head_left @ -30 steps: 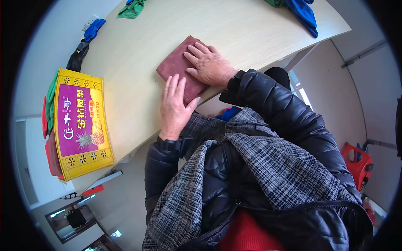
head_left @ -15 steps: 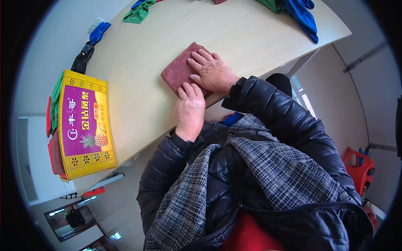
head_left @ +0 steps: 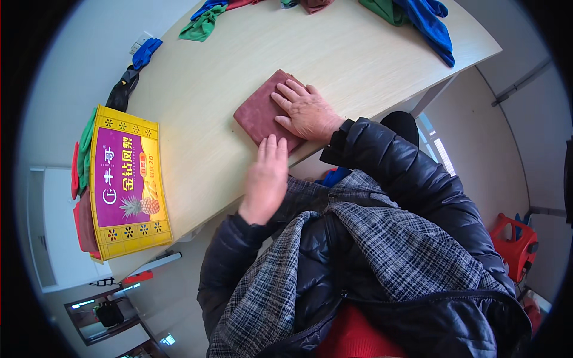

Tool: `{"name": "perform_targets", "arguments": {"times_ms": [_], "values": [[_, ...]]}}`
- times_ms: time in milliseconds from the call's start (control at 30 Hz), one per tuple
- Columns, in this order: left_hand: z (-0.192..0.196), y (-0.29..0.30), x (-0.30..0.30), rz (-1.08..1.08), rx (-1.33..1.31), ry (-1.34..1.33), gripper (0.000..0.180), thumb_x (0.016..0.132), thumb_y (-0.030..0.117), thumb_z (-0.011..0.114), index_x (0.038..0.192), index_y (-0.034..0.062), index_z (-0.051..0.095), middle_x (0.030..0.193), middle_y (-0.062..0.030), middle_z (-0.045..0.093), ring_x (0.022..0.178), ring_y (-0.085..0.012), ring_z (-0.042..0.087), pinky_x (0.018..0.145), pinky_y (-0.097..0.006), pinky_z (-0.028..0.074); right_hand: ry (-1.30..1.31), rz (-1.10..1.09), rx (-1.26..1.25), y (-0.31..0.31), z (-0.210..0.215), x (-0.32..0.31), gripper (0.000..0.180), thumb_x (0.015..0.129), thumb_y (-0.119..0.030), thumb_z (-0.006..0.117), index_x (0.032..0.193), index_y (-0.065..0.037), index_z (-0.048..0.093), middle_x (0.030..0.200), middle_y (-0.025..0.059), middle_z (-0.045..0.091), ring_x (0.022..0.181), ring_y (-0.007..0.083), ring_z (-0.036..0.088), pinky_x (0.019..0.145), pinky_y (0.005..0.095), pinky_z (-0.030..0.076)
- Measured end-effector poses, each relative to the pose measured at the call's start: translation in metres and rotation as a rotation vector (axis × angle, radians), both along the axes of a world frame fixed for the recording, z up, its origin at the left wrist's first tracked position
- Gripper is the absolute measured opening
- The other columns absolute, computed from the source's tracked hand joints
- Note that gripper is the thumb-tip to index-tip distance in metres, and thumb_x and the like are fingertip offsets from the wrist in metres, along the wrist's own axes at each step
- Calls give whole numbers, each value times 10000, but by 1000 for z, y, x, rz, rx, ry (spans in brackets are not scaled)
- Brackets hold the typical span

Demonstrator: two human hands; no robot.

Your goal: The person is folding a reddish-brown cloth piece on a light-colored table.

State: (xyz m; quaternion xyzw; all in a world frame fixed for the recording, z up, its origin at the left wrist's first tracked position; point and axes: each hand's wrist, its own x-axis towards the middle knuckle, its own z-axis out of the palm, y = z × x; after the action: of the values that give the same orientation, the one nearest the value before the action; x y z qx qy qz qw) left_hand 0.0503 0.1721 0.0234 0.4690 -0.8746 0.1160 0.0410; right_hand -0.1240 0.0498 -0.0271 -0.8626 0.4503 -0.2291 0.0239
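Observation:
A brownish-red cloth (head_left: 256, 111), folded into a flat rectangle, lies near the front edge of the table. My right hand (head_left: 308, 113) rests palm down on its right part, fingers spread, gripping nothing. At the cloth's near edge is my left hand (head_left: 266, 180), slightly blurred, with its fingers stretched out. Its fingertips reach the cloth's border; whether they touch it I cannot tell.
A yellow and purple carton (head_left: 127, 185) with green and red cloths in it stands on the left. Blue and green cloths (head_left: 425, 27) lie at the far right of the table (head_left: 197, 113), and a green cloth (head_left: 200, 27) at the far left. A red plastic object (head_left: 513, 244) stands on the right.
My left hand has drawn back toward me and its bent fingers have straightened. My right hand stays flat on the cloth. The whole view has shifted slightly.

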Motion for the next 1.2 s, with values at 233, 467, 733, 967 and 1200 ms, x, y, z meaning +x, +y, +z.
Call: {"name": "perform_targets", "arguments": {"times_ms": [233, 467, 733, 967, 1200], "values": [[11, -68, 30, 174, 74, 351, 611, 1008, 316, 595, 1485, -34, 441, 1528, -246, 462, 1398, -405, 465, 1142, -472, 418, 13, -10, -1, 1, 1, -1, 601, 1041, -473, 469, 1495, -80, 504, 1575, 130, 441, 1498, 313, 340, 1181, 476, 307], [-34, -86, 46, 265, 130, 296, 754, 1036, 507, 509, 1570, 3, 336, 1625, -225, 338, 1513, -376, 299, 1239, -520, 243, 24, 18, 63, 6, 11, 2, 612, 1038, -458, 478, 1518, -79, 478, 1598, 148, 419, 1519, 325, 316, 1225, 479, 258], [-31, -23, 16, 140, 51, 260, 852, 958, 467, 648, 1585, 0, 310, 1651, -205, 291, 1540, -372, 250, 1249, -548, 204, 95, 64, -52, 7, 28, 3, 623, 1034, -468, 486, 1517, -74, 480, 1609, 149, 410, 1522, 331, 309, 1236, 483, 237], [-37, -11, 0, 175, 52, 232, 842, 936, 337, 696, 1584, -15, 289, 1650, -192, 294, 1531, -374, 271, 1249, -514, 229, 51, 48, 18, -14, 15, 12, 616, 1029, -472, 487, 1504, -81, 492, 1580, 148, 432, 1509, 333, 317, 1235, 482, 230], [-41, -4, -4, 196, -2, 135, 766, 951, 314, 673, 1562, -6, 342, 1630, -186, 335, 1514, -365, 309, 1244, -515, 238, 13, 46, 65, -16, 7, 10, 608, 1031, -464, 484, 1503, -80, 491, 1586, 146, 431, 1516, 315, 312, 1237, 473, 227]]}}
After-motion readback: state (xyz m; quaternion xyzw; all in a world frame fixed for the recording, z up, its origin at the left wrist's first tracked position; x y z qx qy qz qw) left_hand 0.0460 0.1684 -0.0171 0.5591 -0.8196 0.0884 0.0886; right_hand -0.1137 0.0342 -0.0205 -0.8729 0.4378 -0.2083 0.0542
